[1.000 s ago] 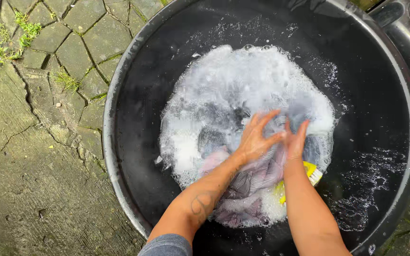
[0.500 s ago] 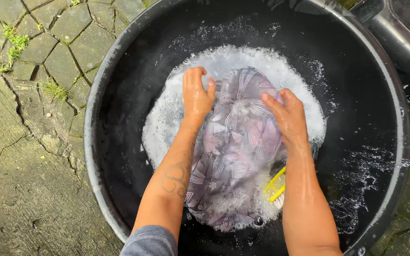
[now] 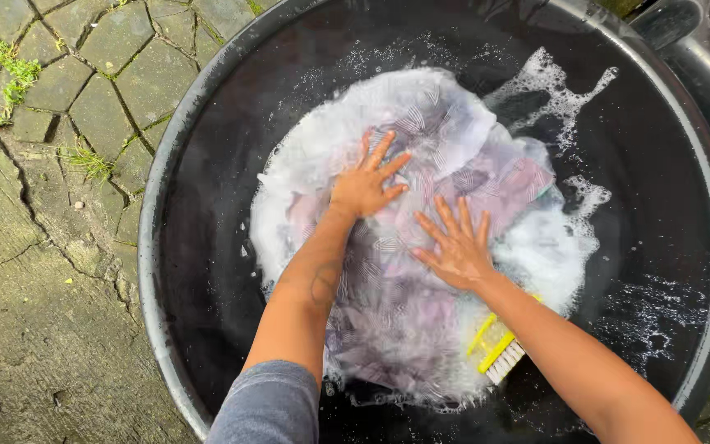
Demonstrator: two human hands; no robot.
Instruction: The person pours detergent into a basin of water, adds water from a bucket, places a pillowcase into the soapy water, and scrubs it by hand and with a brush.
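The tub (image 3: pixel 207 123) is black with a grey rim. The cloth (image 3: pixel 454 164) in it is pale lilac and pink, printed with white leaf shapes, under white foam (image 3: pixel 560 99). The brush (image 3: pixel 499 349) near the tub's lower edge is yellow with white bristles. The paving (image 3: pixel 51 90) is grey-green stone.

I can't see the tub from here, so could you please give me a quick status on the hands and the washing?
Left hand and right hand flat, fingers spread, on wet pale patterned cloth. Cloth in round black tub. Yellow scrub brush beside right forearm.
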